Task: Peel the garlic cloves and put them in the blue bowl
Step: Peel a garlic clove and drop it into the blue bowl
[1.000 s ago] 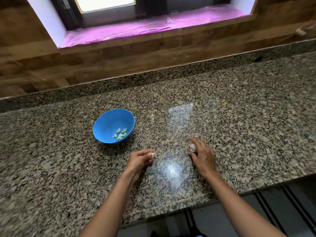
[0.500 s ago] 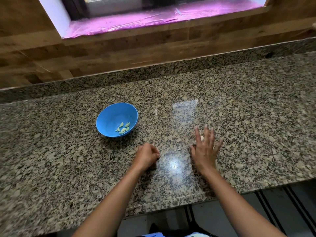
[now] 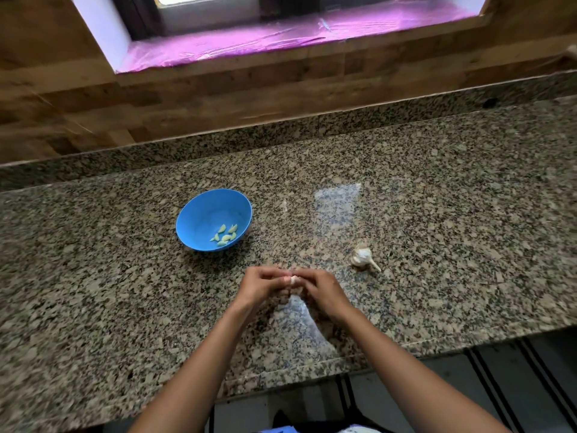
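A blue bowl stands on the granite counter, left of centre, with several pale peeled cloves in its near right part. My left hand and my right hand meet above the counter's near middle. Between their fingertips they pinch one small white garlic clove. The rest of a garlic bulb, white with a short stalk, lies on the counter to the right of my hands, free of both.
The counter's front edge runs just under my forearms, with dark floor below. A granite upstand and a wooden wall close the back, under a window sill covered in pink film.
My right hand let go of the garlic bulb, which now lies alone on the counter. It moved left to join my left hand on the clove.
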`<state>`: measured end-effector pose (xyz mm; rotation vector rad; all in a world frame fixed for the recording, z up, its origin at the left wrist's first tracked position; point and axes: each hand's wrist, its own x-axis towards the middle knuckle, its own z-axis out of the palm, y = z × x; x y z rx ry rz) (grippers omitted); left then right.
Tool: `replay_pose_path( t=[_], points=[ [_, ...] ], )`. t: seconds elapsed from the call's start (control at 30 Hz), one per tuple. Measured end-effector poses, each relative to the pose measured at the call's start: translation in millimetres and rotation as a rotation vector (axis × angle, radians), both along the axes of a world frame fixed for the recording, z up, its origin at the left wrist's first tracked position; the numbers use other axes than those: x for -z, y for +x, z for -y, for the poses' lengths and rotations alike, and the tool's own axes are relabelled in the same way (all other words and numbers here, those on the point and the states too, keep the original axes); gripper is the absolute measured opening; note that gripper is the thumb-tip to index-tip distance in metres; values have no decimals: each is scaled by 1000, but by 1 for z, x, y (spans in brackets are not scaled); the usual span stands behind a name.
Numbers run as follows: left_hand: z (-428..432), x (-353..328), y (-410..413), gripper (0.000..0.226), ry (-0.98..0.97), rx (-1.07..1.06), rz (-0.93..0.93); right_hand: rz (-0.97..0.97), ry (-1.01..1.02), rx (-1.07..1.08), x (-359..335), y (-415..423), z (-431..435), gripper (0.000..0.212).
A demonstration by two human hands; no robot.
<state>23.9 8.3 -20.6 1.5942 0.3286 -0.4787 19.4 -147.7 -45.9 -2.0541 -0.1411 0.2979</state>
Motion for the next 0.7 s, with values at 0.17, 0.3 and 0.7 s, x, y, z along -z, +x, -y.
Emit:
replay_pose_path(
  t=[0.17,0.3,0.7],
  points=[
    [0,1,-4,18,166,-1,176,-23,-70,-64,-9,6,9,17],
    [1,1,-2,15,28,-80,-13,229,-216,-80,-7,2,9,18],
    [12,11,-1,21,-57,-236,115,6,-19,173,-1,0,2,19]
  ],
)
